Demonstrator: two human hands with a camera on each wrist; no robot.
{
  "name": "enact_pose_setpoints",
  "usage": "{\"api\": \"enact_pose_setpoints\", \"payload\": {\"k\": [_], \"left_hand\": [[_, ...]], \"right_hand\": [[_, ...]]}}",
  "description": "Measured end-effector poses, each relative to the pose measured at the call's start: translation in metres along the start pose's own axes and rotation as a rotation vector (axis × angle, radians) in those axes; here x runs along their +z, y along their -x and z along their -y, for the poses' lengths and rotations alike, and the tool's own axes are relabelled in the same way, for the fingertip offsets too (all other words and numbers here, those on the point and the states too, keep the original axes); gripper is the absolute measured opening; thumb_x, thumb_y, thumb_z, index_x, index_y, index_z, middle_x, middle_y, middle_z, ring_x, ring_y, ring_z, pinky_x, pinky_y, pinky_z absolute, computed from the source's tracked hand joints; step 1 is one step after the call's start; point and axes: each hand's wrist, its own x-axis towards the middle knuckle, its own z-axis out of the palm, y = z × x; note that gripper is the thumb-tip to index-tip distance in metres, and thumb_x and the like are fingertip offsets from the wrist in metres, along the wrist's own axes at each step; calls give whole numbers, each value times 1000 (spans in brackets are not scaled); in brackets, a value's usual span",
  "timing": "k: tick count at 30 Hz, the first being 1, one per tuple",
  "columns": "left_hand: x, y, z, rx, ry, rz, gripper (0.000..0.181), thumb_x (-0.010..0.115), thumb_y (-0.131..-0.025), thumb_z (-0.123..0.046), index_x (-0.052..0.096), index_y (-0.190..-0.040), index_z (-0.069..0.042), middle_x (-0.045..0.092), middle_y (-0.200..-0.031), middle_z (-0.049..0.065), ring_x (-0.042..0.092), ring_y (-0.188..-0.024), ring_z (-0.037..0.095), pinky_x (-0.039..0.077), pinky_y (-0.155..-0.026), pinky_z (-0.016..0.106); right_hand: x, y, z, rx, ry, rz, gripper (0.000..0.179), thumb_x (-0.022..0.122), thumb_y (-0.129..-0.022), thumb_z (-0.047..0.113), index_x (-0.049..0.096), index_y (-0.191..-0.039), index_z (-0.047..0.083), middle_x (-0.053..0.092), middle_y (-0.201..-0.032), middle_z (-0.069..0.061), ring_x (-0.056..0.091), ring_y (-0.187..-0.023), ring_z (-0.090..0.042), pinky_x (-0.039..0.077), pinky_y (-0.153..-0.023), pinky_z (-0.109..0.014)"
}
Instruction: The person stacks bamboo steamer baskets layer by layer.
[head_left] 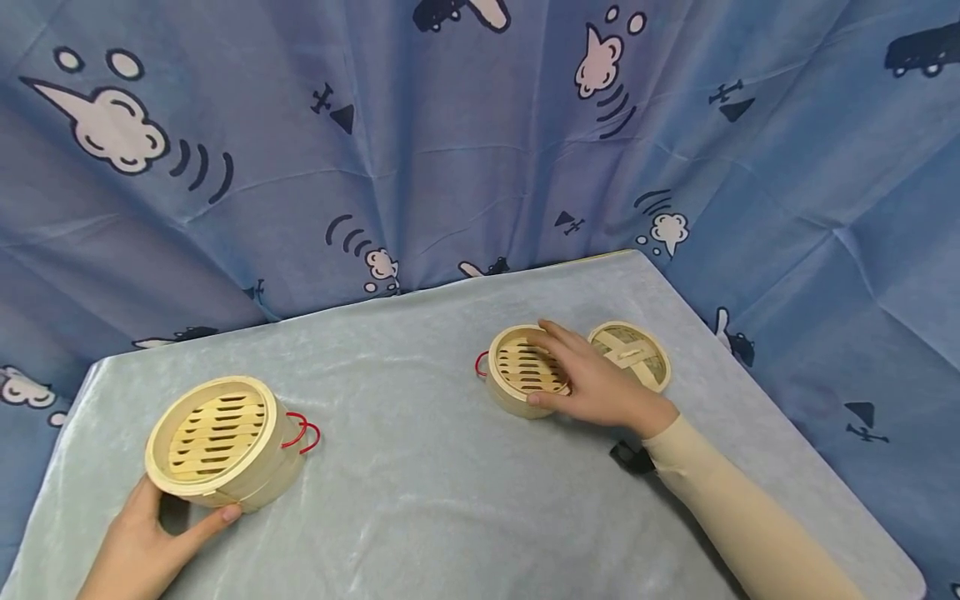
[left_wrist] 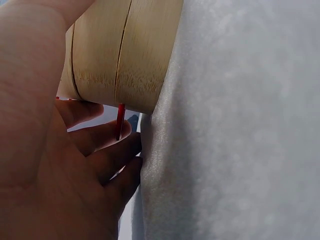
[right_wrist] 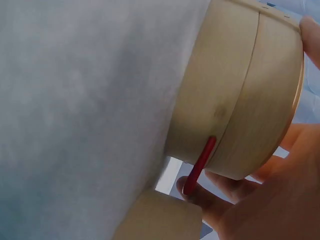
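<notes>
On the left of the head view sits a larger round bamboo steamer with a slatted inside and red loop handles on its right side. My left hand holds it from the near left, thumb against the front wall. Stacked bands show on its side in the left wrist view. Right of centre, my right hand grips a smaller bamboo steamer, thumb at the near rim and fingers over the far rim. One red handle stands out from its wall in the right wrist view.
A woven bamboo lid with a crossed band lies just right of the smaller steamer, partly behind my right hand. Pale cloth covers the table. A blue patterned curtain hangs along the table's back and right edges.
</notes>
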Motion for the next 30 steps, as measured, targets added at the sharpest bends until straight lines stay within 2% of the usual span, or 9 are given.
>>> {"api": "enact_pose_setpoints", "payload": {"k": [4,11,18,23,30], "left_hand": [[0,0,0,4,3,-1,110,89,-74,-34,18,-159,-37,40,-149,17,27,-131,-6,11,-96,2],[1,0,2,25,17,-19,109,91,-72,-30,24,-157,-36,44,-145,15,28,-124,-14,14,-93,1],[2,0,2,12,13,-11,109,91,-73,-32,22,-158,-37,42,-147,15,28,-127,-11,13,-94,2],[1,0,1,5,7,-5,110,90,-73,-33,20,-158,-38,40,-150,13,27,-129,-10,12,-95,2],[0,0,0,9,-4,-13,109,90,-73,-33,21,-158,-36,42,-147,14,29,-126,-10,13,-93,2]], "right_hand": [[0,3,0,-12,-36,8,87,64,-85,68,38,-153,20,18,-163,-12,19,-147,-32,28,-111,-57],[2,6,-5,-46,-29,39,103,78,-74,65,32,-156,22,9,-165,-9,13,-149,-33,28,-110,-60],[3,6,-9,-45,-46,47,102,83,-74,53,30,-156,25,8,-165,-11,14,-148,-33,28,-110,-60],[4,5,-11,-42,-61,44,101,84,-73,54,33,-155,25,7,-165,-4,15,-148,-31,29,-110,-58],[5,5,-12,-53,-48,22,101,83,-72,59,36,-154,23,11,-165,-3,19,-147,-31,30,-110,-57]]}}
